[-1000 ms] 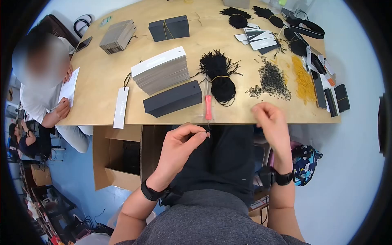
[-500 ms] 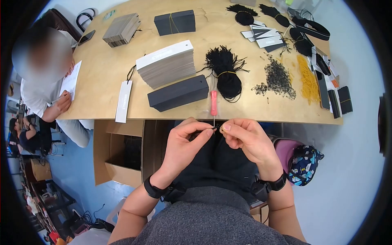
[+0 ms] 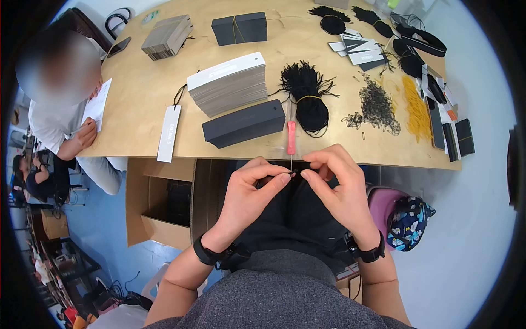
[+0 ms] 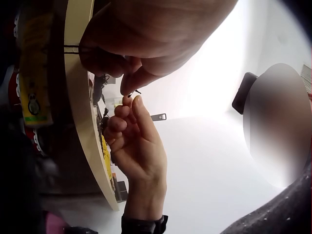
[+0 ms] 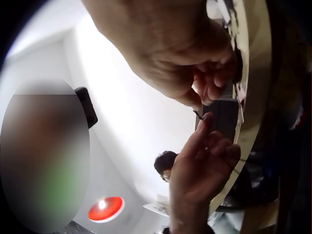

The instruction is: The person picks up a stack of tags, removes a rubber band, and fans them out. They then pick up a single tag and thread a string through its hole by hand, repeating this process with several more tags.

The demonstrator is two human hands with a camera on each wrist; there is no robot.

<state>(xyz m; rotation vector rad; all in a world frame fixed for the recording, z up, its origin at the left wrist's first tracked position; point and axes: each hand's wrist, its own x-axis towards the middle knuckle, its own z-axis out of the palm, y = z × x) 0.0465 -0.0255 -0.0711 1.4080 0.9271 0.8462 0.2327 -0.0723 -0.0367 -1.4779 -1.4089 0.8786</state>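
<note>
My left hand pinches a short bit of black cord between thumb and forefinger, just off the table's front edge. Opposite it is my right hand, its thumb tip close by the cord; in the head view, forefinger and thumb stand apart. A dark end sticks out from the left fingertips in the left wrist view. Right behind the hands, a tool with a red handle lies at the table edge, its thin metal shaft pointing toward them. A bundle of black cords lies behind the tool.
Dark tags and pale tags stand stacked left of the tool. Right of it lie a pile of small dark pins and yellow bands. A single tag overhangs the edge. A person writes at the left.
My right hand has come from beside the pin pile leftward to the left fingertips. Its forefinger and thumb, together half a second ago, have parted. The left hand keeps its pinch.
</note>
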